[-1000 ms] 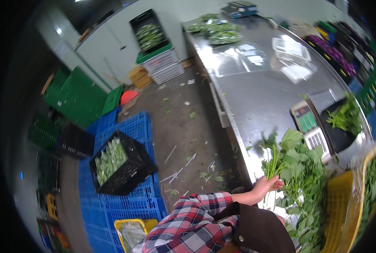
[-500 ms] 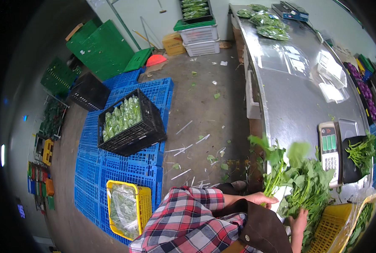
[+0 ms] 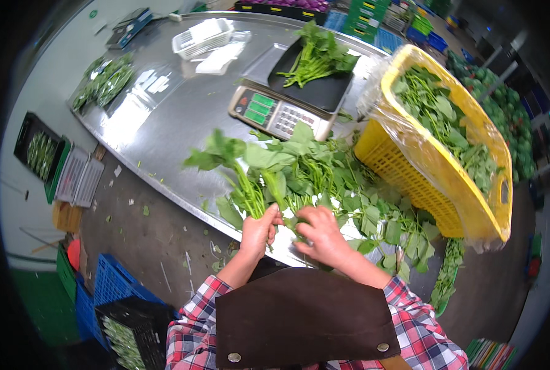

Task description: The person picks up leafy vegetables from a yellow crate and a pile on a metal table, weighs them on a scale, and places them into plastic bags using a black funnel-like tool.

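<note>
The left hand (image 3: 259,229) is clenched around the stems of a bunch of green leafy vegetables (image 3: 241,166), which rises up and leftward from the fist above the near edge of the long stainless-steel table (image 3: 164,123). Just right of it, the right hand (image 3: 319,233) presses fingers-down into the loose heap of green leaves (image 3: 349,191) spread on the table; whether it grips any stems cannot be told. Beyond the heap stands a grey digital scale (image 3: 275,111) bearing more greens, and to the right a yellow plastic crate (image 3: 447,142) lined with clear film leans on the table.
</note>
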`<state>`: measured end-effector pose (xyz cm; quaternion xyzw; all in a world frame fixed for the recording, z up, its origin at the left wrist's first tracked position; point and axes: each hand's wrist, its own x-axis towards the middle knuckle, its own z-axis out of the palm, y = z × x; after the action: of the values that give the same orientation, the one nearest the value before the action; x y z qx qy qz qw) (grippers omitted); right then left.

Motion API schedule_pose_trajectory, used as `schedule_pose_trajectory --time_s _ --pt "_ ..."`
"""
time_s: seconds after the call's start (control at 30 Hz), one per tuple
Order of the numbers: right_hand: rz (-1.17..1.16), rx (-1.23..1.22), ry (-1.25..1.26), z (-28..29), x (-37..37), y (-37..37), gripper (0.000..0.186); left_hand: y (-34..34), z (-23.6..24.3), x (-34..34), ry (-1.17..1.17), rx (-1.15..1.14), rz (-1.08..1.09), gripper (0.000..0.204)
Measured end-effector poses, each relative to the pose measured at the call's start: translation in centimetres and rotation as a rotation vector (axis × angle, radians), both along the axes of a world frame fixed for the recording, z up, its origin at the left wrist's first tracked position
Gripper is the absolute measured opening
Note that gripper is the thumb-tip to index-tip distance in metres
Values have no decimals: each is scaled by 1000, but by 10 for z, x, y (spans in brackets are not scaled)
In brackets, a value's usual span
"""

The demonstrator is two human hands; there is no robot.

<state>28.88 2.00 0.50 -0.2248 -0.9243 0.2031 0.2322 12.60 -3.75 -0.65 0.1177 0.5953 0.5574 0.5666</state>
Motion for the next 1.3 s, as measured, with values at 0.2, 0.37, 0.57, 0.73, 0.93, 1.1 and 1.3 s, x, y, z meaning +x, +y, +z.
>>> schedule_pose_trajectory --time_s 0.2,0.37,0.57,0.73,0.93,1.1,1.3 --pt "-77 -205 -85 -12 -2 -24 21 -7 1 2 138 -74 112 28" --pt "-111 -211 -50 -16 -5 -21 15 -6 7 18 148 -9 13 22" --pt "-128 -155 -15 -18 -11 -28 10 1 2 18 -97 -74 30 13" --pt "-83 -138 73 -18 -14 -27 14 2 -6 7 -53 -84 -162 17" --pt "-83 -149 35 9 23 -42 19 3 -8 -33 -107 -33 9 25" --pt "-71 -145 49 -5 12 -29 16 -16 6 2 23 -98 -165 27" --pt "21 -51 106 0 -1 -21 10 5 6 11 -76 -88 -142 23"
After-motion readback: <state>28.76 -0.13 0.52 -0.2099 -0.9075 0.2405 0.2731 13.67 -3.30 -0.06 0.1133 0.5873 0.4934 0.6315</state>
